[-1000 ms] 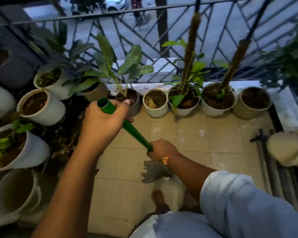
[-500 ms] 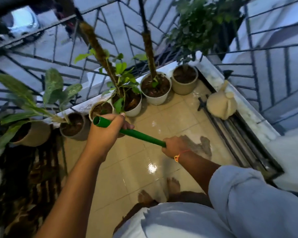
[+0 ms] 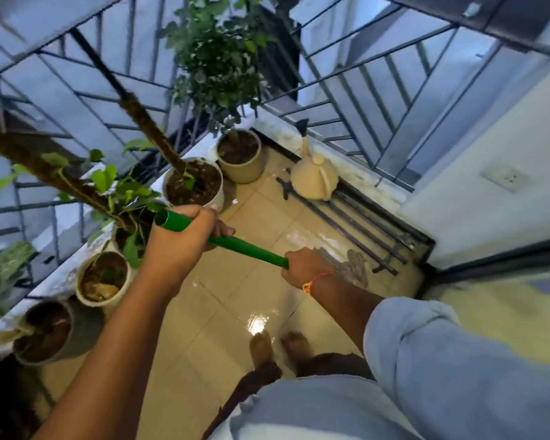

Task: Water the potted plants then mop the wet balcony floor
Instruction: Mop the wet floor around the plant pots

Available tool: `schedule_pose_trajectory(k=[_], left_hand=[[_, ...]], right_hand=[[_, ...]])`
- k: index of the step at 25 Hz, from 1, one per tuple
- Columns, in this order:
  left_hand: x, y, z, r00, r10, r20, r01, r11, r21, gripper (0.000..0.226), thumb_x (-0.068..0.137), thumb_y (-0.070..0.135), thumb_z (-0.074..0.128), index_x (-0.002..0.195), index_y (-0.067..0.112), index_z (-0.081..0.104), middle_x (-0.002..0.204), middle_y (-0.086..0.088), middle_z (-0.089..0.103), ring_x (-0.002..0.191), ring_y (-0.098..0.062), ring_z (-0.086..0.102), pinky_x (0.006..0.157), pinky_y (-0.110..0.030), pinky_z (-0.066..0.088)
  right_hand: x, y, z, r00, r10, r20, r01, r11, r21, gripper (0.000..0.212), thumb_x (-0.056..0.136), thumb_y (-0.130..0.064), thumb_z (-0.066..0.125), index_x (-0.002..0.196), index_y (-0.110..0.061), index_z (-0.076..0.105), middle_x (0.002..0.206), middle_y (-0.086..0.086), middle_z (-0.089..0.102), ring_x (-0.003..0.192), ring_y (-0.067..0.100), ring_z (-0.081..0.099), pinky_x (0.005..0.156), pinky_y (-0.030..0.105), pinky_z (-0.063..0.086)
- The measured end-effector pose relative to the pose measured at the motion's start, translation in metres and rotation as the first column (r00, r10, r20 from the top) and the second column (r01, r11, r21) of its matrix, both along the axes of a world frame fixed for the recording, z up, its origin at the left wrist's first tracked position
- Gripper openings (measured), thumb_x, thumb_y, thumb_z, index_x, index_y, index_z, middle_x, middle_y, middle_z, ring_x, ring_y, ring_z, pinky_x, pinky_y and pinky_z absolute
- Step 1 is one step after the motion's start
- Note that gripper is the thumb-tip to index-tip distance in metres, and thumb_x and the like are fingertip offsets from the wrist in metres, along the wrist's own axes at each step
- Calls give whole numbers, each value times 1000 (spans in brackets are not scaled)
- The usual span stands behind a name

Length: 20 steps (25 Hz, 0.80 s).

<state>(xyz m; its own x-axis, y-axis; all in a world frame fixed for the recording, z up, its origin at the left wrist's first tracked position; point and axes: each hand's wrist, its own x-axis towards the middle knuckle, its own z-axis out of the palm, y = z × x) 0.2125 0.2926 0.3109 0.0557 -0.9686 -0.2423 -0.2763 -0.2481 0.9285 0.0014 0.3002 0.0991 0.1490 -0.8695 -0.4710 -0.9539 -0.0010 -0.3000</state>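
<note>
Both hands hold the green mop handle (image 3: 245, 247), which slants down to the right. The left hand (image 3: 185, 239) has its grip wrapped tight around the handle near the open top end; the right hand (image 3: 305, 268), with an orange thread at the wrist, has its grip closed around it lower down. The grey mop head (image 3: 351, 266) lies on the glossy, wet balcony floor (image 3: 223, 315) beside the dark floor rails (image 3: 362, 230). Potted plants (image 3: 194, 182) stand in a row along the railing; a beige watering can (image 3: 313, 181) sits near the corner pot (image 3: 240, 155)
</note>
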Motion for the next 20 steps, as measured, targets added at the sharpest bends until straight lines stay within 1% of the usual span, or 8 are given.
schedule_pose_trajectory(k=[2,5,9,11,13,16,18,20], left_hand=[[-11,-17,-2,995,-100,5,100,995,20,40,92,37,59,55,26,68,74,-3,79,86,-20,80,83,-42,60],[-30,-31,-8,975,-221,-8,221,975,35,37,90,39,60,56,26,70,75,-4,79,87,-21,80,85,-46,62],[-85,-34,-6,900,-435,23,436,900,-9,32,86,38,62,58,27,73,75,-7,79,86,-26,77,88,-53,62],[-121,-30,3,843,-537,33,538,841,-59,32,87,40,62,60,28,74,74,-6,78,83,-24,76,85,-50,62],[-154,-24,15,781,-621,68,625,771,-122,36,89,42,61,64,23,77,71,-3,76,77,-21,74,79,-43,61],[-198,-20,25,714,-682,160,700,691,-180,45,98,40,63,76,3,76,73,-15,74,74,-27,70,70,-41,56],[-230,-18,30,656,-725,213,755,631,-178,47,99,40,61,81,-1,75,76,-17,74,72,-28,68,65,-40,55],[-263,-18,34,605,-759,243,796,572,-196,47,99,38,61,76,-2,71,65,-13,68,57,-22,58,54,-31,47]], right_hand=[[-11,3,0,997,-62,-37,61,998,-16,34,92,-43,50,111,-22,68,100,7,69,92,30,67,70,35,46],[-27,20,-1,985,-169,-44,168,985,-28,33,92,-41,52,110,-20,68,99,8,70,92,31,67,71,33,44],[-63,52,7,913,-404,-56,403,915,-23,28,93,-38,55,109,-20,68,93,6,69,86,28,67,73,33,49],[-88,67,12,839,-543,-34,542,840,-21,23,94,-36,56,106,-22,69,78,-2,61,77,24,63,66,31,46],[-112,77,18,787,-617,-19,616,787,-44,21,94,-32,57,106,-21,69,74,-3,57,79,27,66,65,29,41],[-146,79,25,732,-681,-5,680,731,-58,22,95,-30,57,109,-19,70,91,10,71,90,34,69,70,34,50],[-173,78,27,701,-713,3,711,699,-72,22,96,-29,56,108,-18,70,95,12,73,91,35,69,75,36,53],[-206,74,28,668,-743,35,743,664,-82,19,95,-27,59,105,-15,71,95,13,73,91,35,69,75,36,51]])
